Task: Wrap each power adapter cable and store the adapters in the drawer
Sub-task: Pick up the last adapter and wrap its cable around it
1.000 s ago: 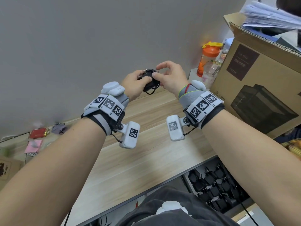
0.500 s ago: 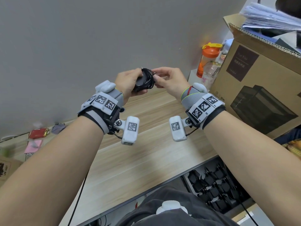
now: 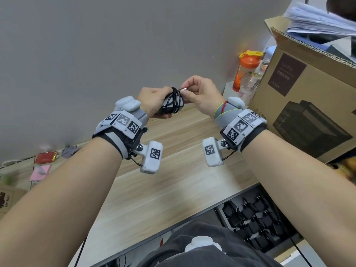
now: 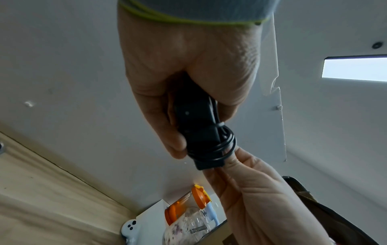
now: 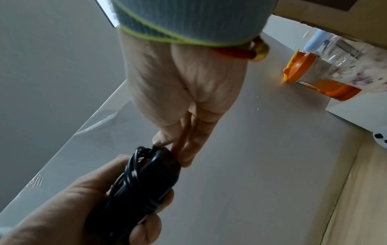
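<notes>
While adapter (image 3: 169, 105) is clutched in left hand (image 3: 152, 102) at frame centre above bench (image 3: 154, 189), cable (image 3: 176, 99) end is pinched by right hand (image 3: 200, 95); drawer (image 3: 256, 224) is seen lower right, nearer right hand.

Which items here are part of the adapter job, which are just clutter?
Job:
power adapter, gripped by left hand
its cable, end pinched by right hand
open drawer holding stored adapters

Clutter:
orange bottle
cardboard box
papers
red packet
pink notes

Head downward; wrist views close, upward
</notes>
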### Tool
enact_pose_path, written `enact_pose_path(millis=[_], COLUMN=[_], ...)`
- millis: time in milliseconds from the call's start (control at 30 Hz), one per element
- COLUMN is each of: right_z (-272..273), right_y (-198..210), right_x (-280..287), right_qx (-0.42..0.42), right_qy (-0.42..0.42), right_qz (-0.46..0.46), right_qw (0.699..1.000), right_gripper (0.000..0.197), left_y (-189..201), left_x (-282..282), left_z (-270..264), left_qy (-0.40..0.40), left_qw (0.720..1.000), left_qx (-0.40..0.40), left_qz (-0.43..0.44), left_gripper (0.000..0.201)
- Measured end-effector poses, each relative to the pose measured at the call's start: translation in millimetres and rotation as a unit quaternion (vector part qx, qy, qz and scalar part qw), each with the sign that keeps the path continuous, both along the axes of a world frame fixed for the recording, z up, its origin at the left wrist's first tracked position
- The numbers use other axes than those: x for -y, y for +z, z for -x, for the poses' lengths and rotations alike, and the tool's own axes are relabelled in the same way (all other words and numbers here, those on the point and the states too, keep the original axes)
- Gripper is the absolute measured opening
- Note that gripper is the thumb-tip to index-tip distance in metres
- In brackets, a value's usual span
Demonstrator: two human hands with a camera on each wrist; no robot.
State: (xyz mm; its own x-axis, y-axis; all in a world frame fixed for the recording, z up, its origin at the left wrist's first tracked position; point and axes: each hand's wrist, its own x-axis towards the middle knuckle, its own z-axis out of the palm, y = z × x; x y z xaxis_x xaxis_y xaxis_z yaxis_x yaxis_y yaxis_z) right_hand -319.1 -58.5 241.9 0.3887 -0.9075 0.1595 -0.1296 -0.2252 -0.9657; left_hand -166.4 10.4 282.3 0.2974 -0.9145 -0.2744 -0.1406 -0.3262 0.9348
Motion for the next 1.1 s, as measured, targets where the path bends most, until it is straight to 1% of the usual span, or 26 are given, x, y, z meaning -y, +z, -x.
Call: enact_pose_path(millis=[100,200,267,333,367,433,467,567,667,733,800,900,1000,1067,1100], right_z=[0,-1,0,1,1,1,2,3,2,0,1,2,3,5,6], right_y=[0,0,3,5,6,6,5,3,2,1,3,9,9,5,2], right_x=[1,1,-1,-2,-2,-1,0,0,-1,0,1,1,-1,-2,-3], right_qx=[0.007,0.020,0.028,0.034,0.038,0.040,0.037,0.020,-0.021,-0.020,-0.019,-0.026,0.013,0.016,0.019], right_qy=[-0.042,-0.049,-0.036,-0.024,-0.022,-0.027,-0.032,-0.043,-0.068,-0.093,-0.110,-0.079,-0.018,0.005,0.002], right_qz=[-0.010,-0.027,-0.036,-0.039,-0.040,-0.038,-0.038,-0.030,-0.006,-0.019,-0.026,-0.028,-0.073,-0.079,-0.082], right_qw=[0.999,0.998,0.998,0.998,0.998,0.998,0.998,0.998,0.997,0.995,0.993,0.996,0.997,0.997,0.996], right_gripper=[0.017,0.017,0.016,0.015,0.015,0.016,0.017,0.016,0.019,0.020,0.024,0.025,0.014,0.013,0.013], left_y=[-1,-2,-2,-1,-2,-3,-5,-8,-9,-8,-7,-7,-8,-8,-9], left_x=[-1,-1,2,2,2,0,-2,-3,-3,-5,-5,-5,-3,-3,-3], left_z=[3,5,4,3,3,4,6,6,7,8,12,15,9,8,9], left_qy=[-0.014,-0.017,-0.009,0.002,-0.005,-0.038,-0.049,-0.057,-0.078,-0.095,-0.111,-0.104,-0.081,-0.089,-0.098], left_qw=[1.000,1.000,1.000,0.998,0.997,0.998,0.998,0.998,0.997,0.995,0.993,0.994,0.996,0.995,0.994], left_qx=[-0.011,-0.003,-0.024,-0.064,-0.071,-0.042,-0.028,-0.011,0.003,0.015,0.026,0.033,0.030,0.034,0.041], left_qz=[0.011,0.013,0.001,-0.004,0.000,0.019,0.030,0.025,0.015,0.019,0.023,0.025,0.022,0.018,0.015], left_gripper=[0.033,0.029,0.034,0.040,0.045,0.057,0.059,0.051,0.041,0.034,0.030,0.029,0.036,0.039,0.040])
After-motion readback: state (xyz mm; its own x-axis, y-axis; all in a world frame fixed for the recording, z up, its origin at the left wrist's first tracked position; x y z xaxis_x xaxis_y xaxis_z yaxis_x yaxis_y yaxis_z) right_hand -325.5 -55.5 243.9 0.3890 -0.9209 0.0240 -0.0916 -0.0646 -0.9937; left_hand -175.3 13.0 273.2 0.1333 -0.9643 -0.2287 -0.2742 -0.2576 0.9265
